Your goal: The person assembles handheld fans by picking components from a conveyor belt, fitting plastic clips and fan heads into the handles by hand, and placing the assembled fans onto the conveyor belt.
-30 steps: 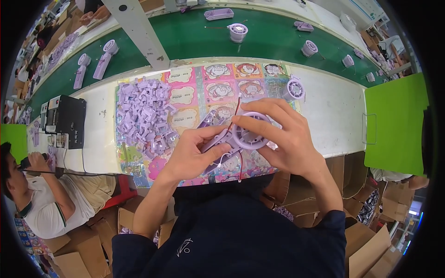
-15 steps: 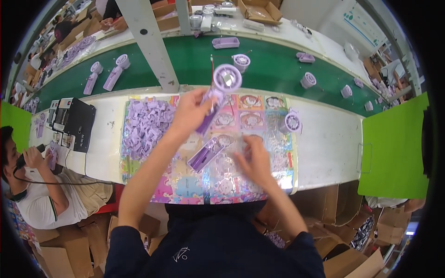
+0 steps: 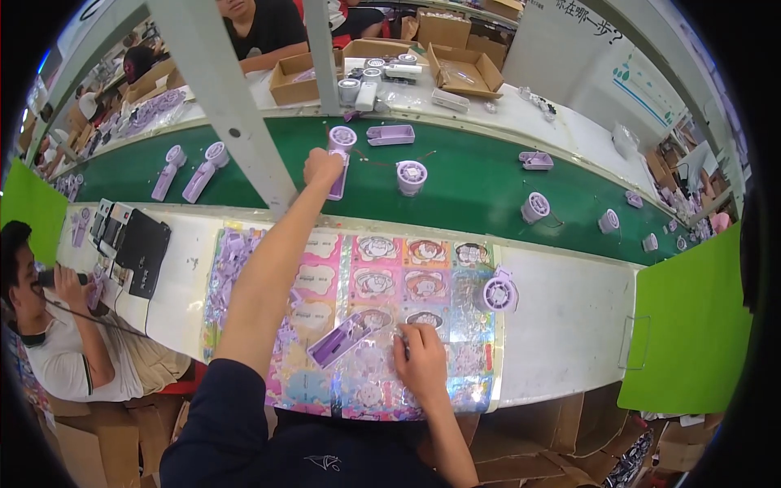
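Observation:
My left hand is closed around the handle of a light purple handheld fan, with the arm stretched out over the green conveyor belt. The round fan head points away from me, and my fingers hide part of the handle. On the patterned mat, my right hand rests with its fingers loosely bent and nothing visible in them. Just left of it lies an open purple handle shell, tilted on the mat. A pile of small purple plastic parts is partly covered by my left forearm.
On the green belt stand several purple fan heads with wires, such as one, plus handle shells. A fan head sits at the mat's right edge. A black device stands left, near a seated person. A metal post rises nearby.
My left hand has carried the fan forward from above the mat to the belt. My right hand has come down onto the mat beside the shell. The view has shifted too.

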### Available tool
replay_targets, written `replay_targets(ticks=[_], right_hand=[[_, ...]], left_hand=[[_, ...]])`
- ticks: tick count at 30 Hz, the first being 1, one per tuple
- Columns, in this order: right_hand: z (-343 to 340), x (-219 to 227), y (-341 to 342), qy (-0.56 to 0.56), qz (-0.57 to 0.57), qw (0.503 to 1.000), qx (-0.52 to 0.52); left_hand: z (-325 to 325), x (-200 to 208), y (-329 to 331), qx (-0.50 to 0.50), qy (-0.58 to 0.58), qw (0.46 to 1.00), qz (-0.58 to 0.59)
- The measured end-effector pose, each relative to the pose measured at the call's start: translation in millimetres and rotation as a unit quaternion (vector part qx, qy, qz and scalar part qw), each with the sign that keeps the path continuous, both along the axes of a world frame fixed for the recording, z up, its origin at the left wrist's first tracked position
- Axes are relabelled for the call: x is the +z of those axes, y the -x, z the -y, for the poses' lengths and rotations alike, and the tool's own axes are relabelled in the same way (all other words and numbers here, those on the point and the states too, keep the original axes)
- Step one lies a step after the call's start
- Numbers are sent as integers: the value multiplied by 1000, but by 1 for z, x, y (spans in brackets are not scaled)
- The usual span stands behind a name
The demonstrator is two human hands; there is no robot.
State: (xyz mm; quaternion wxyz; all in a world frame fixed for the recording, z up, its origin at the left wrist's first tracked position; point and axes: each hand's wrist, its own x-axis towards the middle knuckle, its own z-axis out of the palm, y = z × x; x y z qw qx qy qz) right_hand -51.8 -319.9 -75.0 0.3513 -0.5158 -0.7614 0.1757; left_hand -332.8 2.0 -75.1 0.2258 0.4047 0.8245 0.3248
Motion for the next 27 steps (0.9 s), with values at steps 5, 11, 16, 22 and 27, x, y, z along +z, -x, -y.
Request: replay_targets(ticks=[5, 11, 16, 22, 27], right_hand=[[-8, 0, 2, 29, -27, 999, -21], [-9, -2, 3, 71, -46, 996, -30], [-10, -3, 6, 55, -25, 997, -39], [-9, -4, 5, 47, -16, 998, -45], [-10, -4, 7, 35, -21, 998, -46]], left_hand=[[-24, 26, -17, 43, -330, 927, -174], [-75, 19, -41, -265, -204, 900, -278], [-91, 11, -66, -329, 66, 914, -228], [-57, 39, -98, -379, 152, 902, -137], [-21, 47, -103, -425, 126, 879, -179]])
